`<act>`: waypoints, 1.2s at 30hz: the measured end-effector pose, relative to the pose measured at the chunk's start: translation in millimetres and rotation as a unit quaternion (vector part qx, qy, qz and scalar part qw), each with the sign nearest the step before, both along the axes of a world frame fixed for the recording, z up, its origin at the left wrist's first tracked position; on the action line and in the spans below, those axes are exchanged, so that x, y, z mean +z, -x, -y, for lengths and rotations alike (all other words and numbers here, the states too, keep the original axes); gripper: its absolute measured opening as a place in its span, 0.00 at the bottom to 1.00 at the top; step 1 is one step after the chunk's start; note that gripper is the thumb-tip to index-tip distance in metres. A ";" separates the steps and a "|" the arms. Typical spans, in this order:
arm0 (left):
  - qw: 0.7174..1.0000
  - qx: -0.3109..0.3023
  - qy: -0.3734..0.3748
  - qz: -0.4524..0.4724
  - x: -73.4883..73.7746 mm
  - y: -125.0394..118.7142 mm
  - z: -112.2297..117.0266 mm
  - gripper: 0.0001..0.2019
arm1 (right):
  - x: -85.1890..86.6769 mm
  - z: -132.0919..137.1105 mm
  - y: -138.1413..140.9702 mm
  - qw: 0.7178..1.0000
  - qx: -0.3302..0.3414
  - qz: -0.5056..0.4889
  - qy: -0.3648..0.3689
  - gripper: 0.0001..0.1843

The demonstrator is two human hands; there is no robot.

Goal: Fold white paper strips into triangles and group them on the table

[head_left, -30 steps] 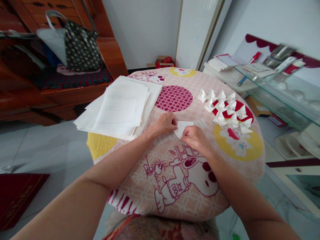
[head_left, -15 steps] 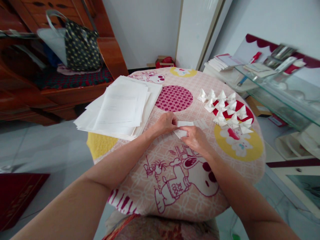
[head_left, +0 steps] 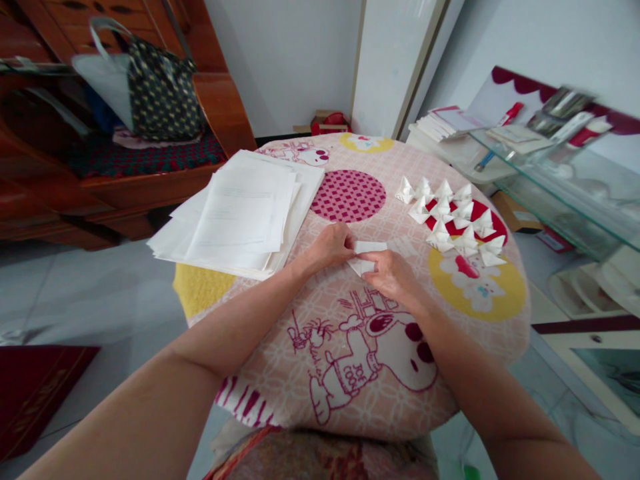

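A small folded piece of white paper (head_left: pixel 371 247) lies at the middle of the cloth-covered table (head_left: pixel 270 347), between my hands. My left hand (head_left: pixel 333 247) pinches its left side, with the fingers curled together. From the right, my right hand (head_left: pixel 393 273) grips the lower right part, the thumb pressed along a fold. My fingers hide part of the paper. Several folded paper boats (head_left: pixel 442 211) stand in rows to the right of my hands. Left of them lies a stack of white paper sheets (head_left: pixel 235 213), the top sheet faintly printed.
Beyond the table's right edge stands a glass shelf (head_left: pixel 565 187) with papers, a pen and metal containers. A wooden bench (head_left: pixel 220 120) at the left holds a dark patterned bag (head_left: pixel 163 93). On the floor lies a dark red box (head_left: pixel 40 393). A cardboard box (head_left: pixel 515 213) sits below the shelf.
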State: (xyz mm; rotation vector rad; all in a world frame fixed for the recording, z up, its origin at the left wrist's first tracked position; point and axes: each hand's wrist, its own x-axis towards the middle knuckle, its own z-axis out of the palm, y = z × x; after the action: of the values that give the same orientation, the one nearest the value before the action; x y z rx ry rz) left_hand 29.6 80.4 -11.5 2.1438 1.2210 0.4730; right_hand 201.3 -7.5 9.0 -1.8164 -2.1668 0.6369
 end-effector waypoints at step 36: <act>0.985 -0.152 0.001 0.084 7.6 14.1 10.2 0.17 | 5.8 0.0 0.6 1.000 0.010 -0.016 0.020 0.25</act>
State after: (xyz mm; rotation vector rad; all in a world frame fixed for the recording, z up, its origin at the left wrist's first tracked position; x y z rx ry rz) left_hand 15.5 70.2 -3.8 2.1897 0.7835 0.5064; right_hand 200.7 -7.6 14.8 -1.7941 -2.1683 0.7131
